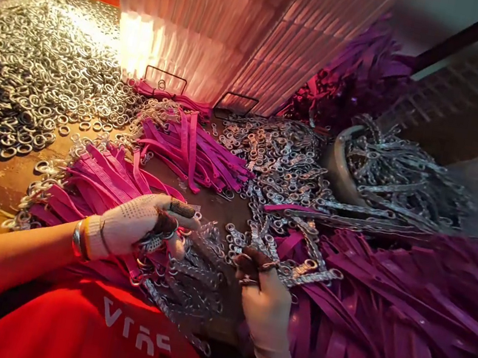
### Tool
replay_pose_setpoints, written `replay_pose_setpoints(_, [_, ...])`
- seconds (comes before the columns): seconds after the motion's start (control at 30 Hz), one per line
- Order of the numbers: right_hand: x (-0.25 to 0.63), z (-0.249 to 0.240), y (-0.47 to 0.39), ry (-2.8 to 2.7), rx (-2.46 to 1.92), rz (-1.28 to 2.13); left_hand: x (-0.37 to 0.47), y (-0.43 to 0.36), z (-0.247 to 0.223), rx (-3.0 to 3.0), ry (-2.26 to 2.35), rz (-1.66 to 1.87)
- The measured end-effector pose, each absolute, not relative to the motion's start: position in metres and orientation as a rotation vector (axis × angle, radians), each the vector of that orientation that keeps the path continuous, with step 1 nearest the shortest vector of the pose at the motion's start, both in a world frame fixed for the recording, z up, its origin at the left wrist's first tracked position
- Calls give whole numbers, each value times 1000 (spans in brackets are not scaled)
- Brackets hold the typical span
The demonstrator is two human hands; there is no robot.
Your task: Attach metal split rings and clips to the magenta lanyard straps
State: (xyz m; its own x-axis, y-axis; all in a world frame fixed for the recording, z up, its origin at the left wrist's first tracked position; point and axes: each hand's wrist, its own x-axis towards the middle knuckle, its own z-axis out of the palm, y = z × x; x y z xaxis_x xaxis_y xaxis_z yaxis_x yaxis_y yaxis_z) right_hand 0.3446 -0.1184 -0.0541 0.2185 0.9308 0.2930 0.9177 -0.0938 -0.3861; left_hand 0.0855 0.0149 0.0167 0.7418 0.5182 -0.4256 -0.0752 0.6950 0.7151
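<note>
My left hand (138, 223), in a white dotted glove with dark fingertips, is closed on a bunch of silver ring-ended strips (198, 277) that hang below its fingers. Under this hand lies a bundle of pink straps (105, 174) with metal rings at their ends. To the right is my right hand (264, 300), also in a white glove with dark fingertips. Its fingers are pinched together beside short silver links (256, 240); what they hold is too small to make out. A second pink strap bundle (197, 153) lies farther back.
Loose metal rings (40, 70) are heaped at left. Silver links (285, 150) are piled behind the hands. A round container (344, 160) overflows with silver strips. Purple straps (401, 306) cover the right side. A translucent ribbed panel (210, 26) stands at the back.
</note>
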Motion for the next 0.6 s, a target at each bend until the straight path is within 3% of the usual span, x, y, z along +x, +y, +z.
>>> replay_pose_setpoints(0.27, [225, 25, -71, -1547, -1556, 729, 72, 1, 9, 1128, 557, 625])
replay_pose_setpoints(0.6, [220, 9, -67, -1335, -1642, 763, 49, 6, 0, 895, 661, 436])
